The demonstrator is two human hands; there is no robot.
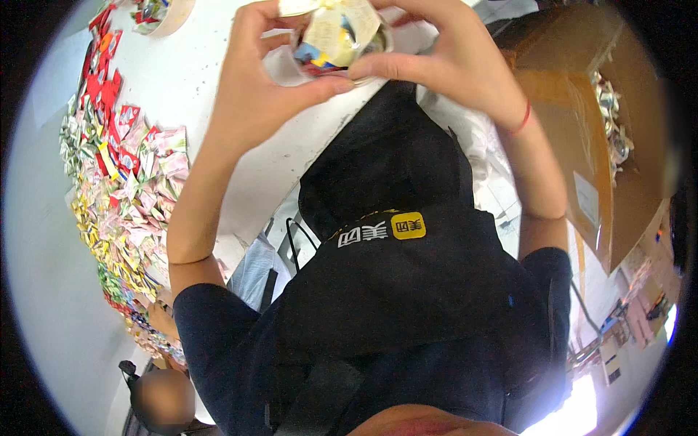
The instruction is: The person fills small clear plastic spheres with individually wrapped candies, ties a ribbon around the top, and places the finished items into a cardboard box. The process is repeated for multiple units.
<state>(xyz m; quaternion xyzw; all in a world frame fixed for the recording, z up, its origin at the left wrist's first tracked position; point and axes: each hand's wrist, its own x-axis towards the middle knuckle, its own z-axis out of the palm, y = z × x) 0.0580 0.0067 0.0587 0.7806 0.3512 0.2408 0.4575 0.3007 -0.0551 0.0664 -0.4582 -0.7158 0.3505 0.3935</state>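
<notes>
Both hands are raised over the near edge of the white table [163, 71], gripping one small round container [388, 41] between them. My left hand [253, 82] curls around its left side, with the thumb at the near rim. From the right, my right hand [452, 60] clasps it, thumb across the near rim. Wrapped packets [330, 38] in pale cream, blue, yellow and red fill the container to its mouth. Blur hides their details, and the far fingers are partly hidden behind the container.
Piled along the table's left side are small wrapped packets [142, 180], sorted roughly by colour. A round tub [177, 19] holds more at the top left. An open cardboard box [551, 114] with wrapped pieces stands right. Another person [163, 400] is at lower left.
</notes>
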